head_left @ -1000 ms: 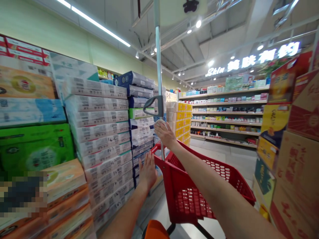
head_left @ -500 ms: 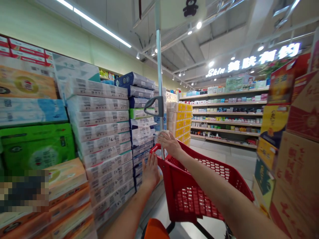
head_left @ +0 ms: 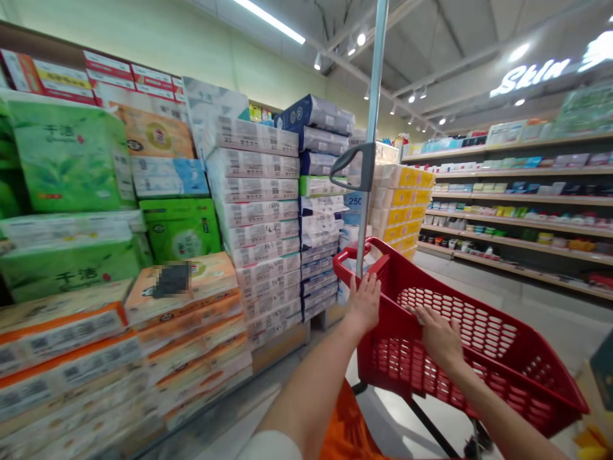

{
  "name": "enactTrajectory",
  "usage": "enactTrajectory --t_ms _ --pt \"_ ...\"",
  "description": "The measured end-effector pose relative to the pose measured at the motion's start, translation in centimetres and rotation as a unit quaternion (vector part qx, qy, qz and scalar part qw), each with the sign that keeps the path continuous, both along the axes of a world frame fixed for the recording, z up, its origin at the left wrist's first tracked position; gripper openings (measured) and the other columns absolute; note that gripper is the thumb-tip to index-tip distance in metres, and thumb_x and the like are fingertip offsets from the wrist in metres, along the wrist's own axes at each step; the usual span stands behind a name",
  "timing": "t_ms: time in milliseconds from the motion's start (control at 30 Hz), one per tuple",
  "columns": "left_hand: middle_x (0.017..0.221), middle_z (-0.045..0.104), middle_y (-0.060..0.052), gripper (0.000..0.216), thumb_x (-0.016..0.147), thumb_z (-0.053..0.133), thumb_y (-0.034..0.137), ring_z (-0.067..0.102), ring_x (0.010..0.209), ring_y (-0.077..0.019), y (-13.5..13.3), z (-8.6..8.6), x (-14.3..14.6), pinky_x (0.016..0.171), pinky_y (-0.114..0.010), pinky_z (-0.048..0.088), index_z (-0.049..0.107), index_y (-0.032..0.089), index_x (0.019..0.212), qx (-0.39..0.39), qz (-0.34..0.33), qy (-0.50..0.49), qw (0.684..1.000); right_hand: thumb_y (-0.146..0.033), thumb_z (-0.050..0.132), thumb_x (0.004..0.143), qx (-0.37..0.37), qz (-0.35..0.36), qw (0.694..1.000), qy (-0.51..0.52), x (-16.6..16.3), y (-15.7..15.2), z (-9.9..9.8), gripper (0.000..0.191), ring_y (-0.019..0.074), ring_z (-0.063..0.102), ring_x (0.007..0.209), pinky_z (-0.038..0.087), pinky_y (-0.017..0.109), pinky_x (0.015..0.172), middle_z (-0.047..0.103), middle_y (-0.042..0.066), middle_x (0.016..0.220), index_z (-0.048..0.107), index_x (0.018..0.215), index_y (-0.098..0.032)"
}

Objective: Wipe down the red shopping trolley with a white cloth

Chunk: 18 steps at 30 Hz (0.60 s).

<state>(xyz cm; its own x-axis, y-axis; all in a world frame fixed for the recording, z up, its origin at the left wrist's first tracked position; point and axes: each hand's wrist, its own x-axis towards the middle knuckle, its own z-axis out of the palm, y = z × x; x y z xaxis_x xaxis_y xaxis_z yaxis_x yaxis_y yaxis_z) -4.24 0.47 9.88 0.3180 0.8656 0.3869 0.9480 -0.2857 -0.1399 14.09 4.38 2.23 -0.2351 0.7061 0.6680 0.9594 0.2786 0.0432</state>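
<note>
A red plastic shopping cart (head_left: pixel 397 319) with a perforated basket stands in front of me, turned to the right. From its near left corner rises a metal pole (head_left: pixel 376 76) with a grey loop handle (head_left: pixel 354 167). My left hand (head_left: pixel 364 305) lies against the cart's corner just below the pole's foot, its fingers stretched out. On the near side rim, farther right, my right hand (head_left: pixel 440 337) has its fingers bent over the edge, gripping it. Part of those fingertips is hidden behind the rim.
Stacked tissue packs (head_left: pixel 261 211) line the left side, with orange packs (head_left: pixel 191 300) lower and nearer. Yellow-and-white packs (head_left: pixel 402 204) stand behind the cart. Shelves of small goods (head_left: pixel 517 211) run along the right. A dark box (head_left: pixel 603 351) is at the right edge.
The view has swung left, so the cart now appears farther right. My right hand has left the pole area and moved along the side rim. My left hand stays near the corner.
</note>
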Motion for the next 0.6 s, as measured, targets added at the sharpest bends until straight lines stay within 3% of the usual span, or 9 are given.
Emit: enactTrajectory --t_ms 100,233,333,467,533,600 --pt "0.143 0.019 -0.012 0.062 0.074 0.037 0.024 0.011 0.131 -0.0244 0.4 -0.3 1.1 0.105 -0.053 0.007 0.022 0.007 0.132 -0.021 -0.02 0.02 0.999 -0.006 0.032 0.079 0.014 0.032 0.999 -0.01 -1.8 -0.3 0.6 0.046 0.0204 0.05 0.104 0.034 0.041 0.088 0.055 0.007 0.117 0.052 0.116 -0.023" --pt "0.141 0.025 -0.012 0.06 0.074 0.037 0.023 0.015 0.131 -0.0238 0.9 -0.5 1.6 0.105 -0.054 0.006 0.027 0.008 0.131 -0.067 0.009 0.051 0.996 -0.004 0.032 0.077 0.041 0.057 0.997 -0.019 -3.7 -0.8 0.8 0.048 0.0211 0.044 0.112 0.031 0.039 0.092 0.051 0.005 0.123 0.052 0.117 -0.023" --pt "0.141 0.025 -0.012 0.063 0.072 0.04 0.023 0.016 0.13 -0.0232 1.0 -0.5 1.4 0.105 -0.055 0.005 0.026 0.007 0.131 -0.092 0.015 0.072 0.993 -0.003 0.029 0.079 0.034 0.022 0.999 -0.023 0.3 -1.8 -0.8 0.051 0.0194 0.046 0.111 0.029 0.043 0.092 0.051 0.004 0.124 0.047 0.121 -0.026" --pt "0.141 0.024 -0.012 0.066 0.071 0.042 0.024 0.015 0.131 -0.0238 0.7 -0.8 1.4 0.105 -0.056 0.004 0.025 0.007 0.132 -0.088 0.01 0.074 0.993 -0.005 0.03 0.079 0.021 -0.078 0.997 -0.006 6.7 -2.9 -3.0 0.047 0.0198 0.052 0.102 0.031 0.046 0.089 0.056 0.006 0.116 0.052 0.115 -0.024" --pt "0.142 0.023 -0.011 0.067 0.071 0.042 0.025 0.013 0.131 -0.0242 0.2 -1.1 1.6 0.105 -0.056 0.005 0.023 0.007 0.133 -0.082 0.019 0.07 0.994 -0.006 0.031 0.079 0.027 -0.077 0.997 -0.007 7.1 -3.1 -3.2 0.044 0.0196 0.052 0.102 0.034 0.043 0.087 0.056 0.007 0.115 0.054 0.112 -0.023" --pt "0.142 0.022 -0.01 0.069 0.07 0.042 0.028 0.011 0.131 -0.0242 -0.5 -1.4 1.9 0.105 -0.056 0.005 0.023 0.007 0.133 -0.08 0.029 0.071 0.994 -0.005 0.032 0.079 0.049 -0.032 0.998 -0.014 5.6 -3.4 -2.9 0.044 0.0197 0.05 0.106 0.037 0.039 0.086 0.055 0.007 0.117 0.054 0.113 -0.021"
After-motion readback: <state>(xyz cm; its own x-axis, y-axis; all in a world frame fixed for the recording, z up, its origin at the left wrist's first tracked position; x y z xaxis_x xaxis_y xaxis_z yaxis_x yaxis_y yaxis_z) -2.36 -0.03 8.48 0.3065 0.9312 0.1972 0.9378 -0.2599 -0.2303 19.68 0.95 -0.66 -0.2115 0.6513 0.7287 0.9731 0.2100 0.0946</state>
